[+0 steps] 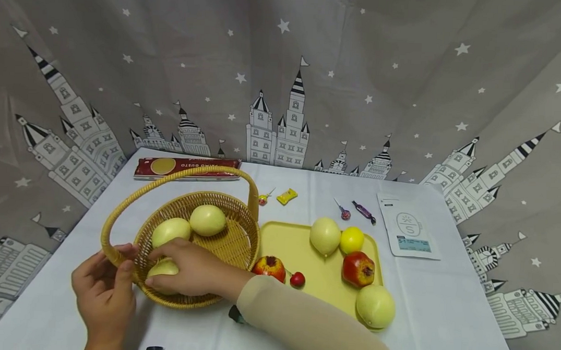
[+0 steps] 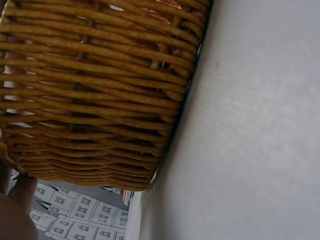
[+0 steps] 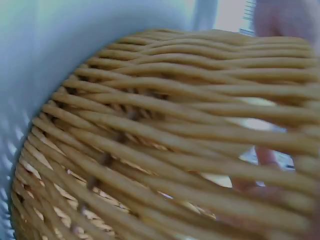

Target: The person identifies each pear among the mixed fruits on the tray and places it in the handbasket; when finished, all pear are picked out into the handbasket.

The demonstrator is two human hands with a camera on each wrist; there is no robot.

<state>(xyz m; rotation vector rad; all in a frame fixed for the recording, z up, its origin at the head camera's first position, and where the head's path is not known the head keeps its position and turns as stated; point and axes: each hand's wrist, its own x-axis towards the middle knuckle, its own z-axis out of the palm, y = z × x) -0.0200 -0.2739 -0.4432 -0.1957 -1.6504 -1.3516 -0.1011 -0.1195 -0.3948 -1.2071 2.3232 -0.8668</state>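
Note:
A round wicker basket [image 1: 195, 303] with a tall arched handle [image 1: 177, 177] stands at the left of the table in the head view. At its near left side my left hand [image 1: 106, 287] grips the rim by the foot of the handle; some of its fingers [image 2: 22, 192] show at the left wrist view's lower left corner. My right hand [image 1: 196, 270] reaches inside and holds a pale yellow-green fruit [image 1: 163, 269], partly covered by the fingers. Beyond it in the basket lie two similar pale fruits [image 1: 208, 220]. Basket weave [image 3: 165, 125] fills most of the right wrist view.
Right of the basket, a yellow tray [image 1: 282, 238] bears pale fruits [image 1: 375, 306], pomegranates [image 1: 358, 269], a yellow fruit [image 1: 352, 240] and a cherry [image 1: 297, 279]. Behind are a red box [image 1: 191, 168] and wrapped candies [image 1: 287, 196]; a white pouch [image 1: 410, 227] lies at right.

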